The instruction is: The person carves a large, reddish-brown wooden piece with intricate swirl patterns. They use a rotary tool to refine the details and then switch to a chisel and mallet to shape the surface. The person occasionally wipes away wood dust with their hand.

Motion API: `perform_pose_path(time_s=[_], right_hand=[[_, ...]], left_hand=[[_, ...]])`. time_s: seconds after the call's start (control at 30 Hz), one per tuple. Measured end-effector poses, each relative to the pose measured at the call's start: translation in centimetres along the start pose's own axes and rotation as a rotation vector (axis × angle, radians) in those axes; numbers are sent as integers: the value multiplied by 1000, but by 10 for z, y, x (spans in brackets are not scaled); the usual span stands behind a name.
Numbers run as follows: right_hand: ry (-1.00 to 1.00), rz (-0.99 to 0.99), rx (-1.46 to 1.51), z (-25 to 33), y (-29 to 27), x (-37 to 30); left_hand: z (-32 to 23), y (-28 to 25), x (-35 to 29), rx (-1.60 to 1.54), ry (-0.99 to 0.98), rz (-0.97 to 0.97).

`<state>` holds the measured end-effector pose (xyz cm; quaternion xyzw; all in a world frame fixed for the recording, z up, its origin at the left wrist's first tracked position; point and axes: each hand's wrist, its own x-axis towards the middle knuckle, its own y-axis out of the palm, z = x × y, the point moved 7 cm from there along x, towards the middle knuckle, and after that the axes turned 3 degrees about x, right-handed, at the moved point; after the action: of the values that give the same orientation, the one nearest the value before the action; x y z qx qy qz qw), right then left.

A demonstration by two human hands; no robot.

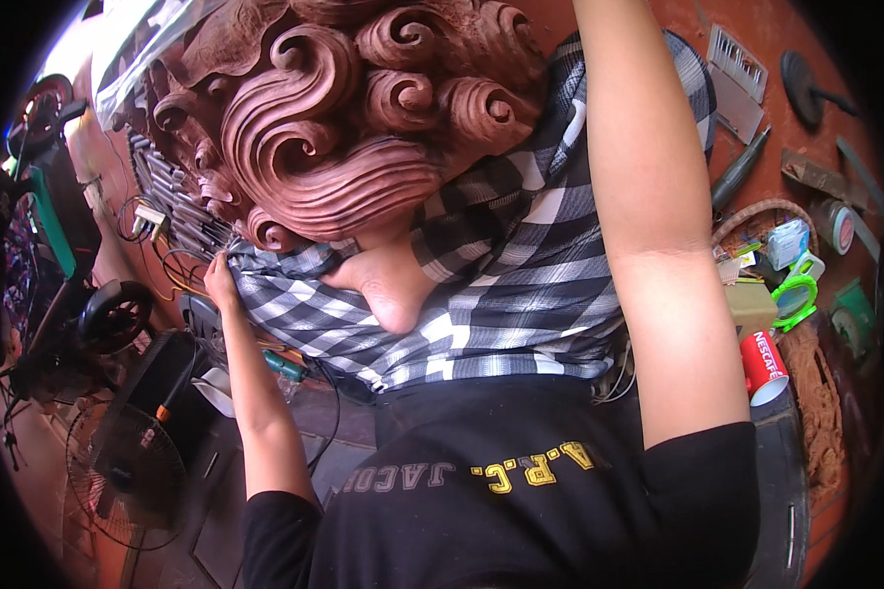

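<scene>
A large reddish-brown wood carving [329,187] with deep swirling curls leans over my crossed legs, which are covered by black-and-white checked trousers [501,314]. My bare foot [395,290] shows just below it. At the left edge of the trousers is my left hand [222,285], its fingers pressed together; whatever they may hold is too small to make out. Beside that hand lies a row of metal carving chisels [172,187]. My right forearm stretches up past the carving's right side and leaves the top of the picture, so my right hand is out of sight.
At left stand a two-wheeled vehicle [54,231] and a black fan [118,471]; cables and a white socket block [148,219] lie near the chisels. At right are a red cup [762,367], a green-rimmed round magnifier [794,299], a carved wooden piece [813,417] and loose tools.
</scene>
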<state>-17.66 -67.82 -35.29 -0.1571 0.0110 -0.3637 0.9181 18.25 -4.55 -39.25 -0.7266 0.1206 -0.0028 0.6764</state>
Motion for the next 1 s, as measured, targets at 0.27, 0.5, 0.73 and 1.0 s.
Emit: perform_pose_path(time_s=[0.27,0.5,0.73,1.0], right_hand=[[-58,-7,9,-5,-4,1],[-136,0,-41,-15,1,11],[-109,32,34,-11,-8,4],[-102,19,-32,-12,-1,5]], left_hand=[[-212,-98,-137,-344,654,-590],[-421,-116,-300,178,1425,-413],[-442,-100,-286,320,1443,-456],[-448,-90,-283,281,1501,-353]])
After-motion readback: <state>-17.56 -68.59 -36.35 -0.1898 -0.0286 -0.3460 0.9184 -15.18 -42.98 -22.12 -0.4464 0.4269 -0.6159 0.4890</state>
